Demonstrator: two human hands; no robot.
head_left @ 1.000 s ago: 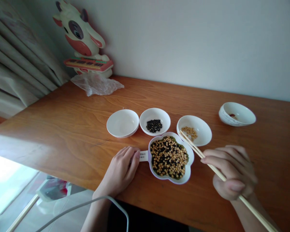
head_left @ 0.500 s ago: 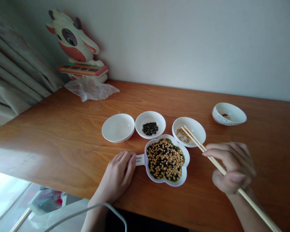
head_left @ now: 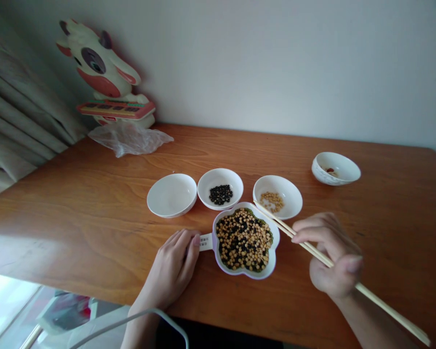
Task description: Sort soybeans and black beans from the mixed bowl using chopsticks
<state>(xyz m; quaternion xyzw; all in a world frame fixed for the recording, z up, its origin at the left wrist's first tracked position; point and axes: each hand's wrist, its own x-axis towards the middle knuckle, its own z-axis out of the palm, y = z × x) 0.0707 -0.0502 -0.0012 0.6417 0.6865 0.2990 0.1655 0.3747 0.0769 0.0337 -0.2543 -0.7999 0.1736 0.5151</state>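
Note:
A flower-shaped white dish (head_left: pixel 272 259) full of mixed yellow, black and green beans sits at the near middle of the wooden table (head_left: pixel 94 203). My left hand (head_left: pixel 170 271) rests flat beside it, fingertips touching the dish's small handle tab (head_left: pixel 205 241). My right hand (head_left: pixel 330 254) is closed on a pair of wooden chopsticks (head_left: pixel 312 249), whose tips lie over the dish's upper right rim. Behind stand three small white dishes: an empty one (head_left: pixel 172 195), one with black beans (head_left: pixel 220 188) and one with yellow beans (head_left: pixel 277 196).
A fourth white bowl (head_left: pixel 336 168) with a few reddish bits stands at the back right. A cow-shaped toy (head_left: pixel 101 80) and a crumpled clear plastic bag (head_left: pixel 129 138) sit at the back left by the wall. Curtains (head_left: pixel 18 131) hang at left. A white cable (head_left: pixel 141 317) runs below the table edge.
The chopstick tips have come back from over the yellow-bean dish to the mixed-bean dish's rim. My left hand has kept its place at the tab. The view has shifted slightly.

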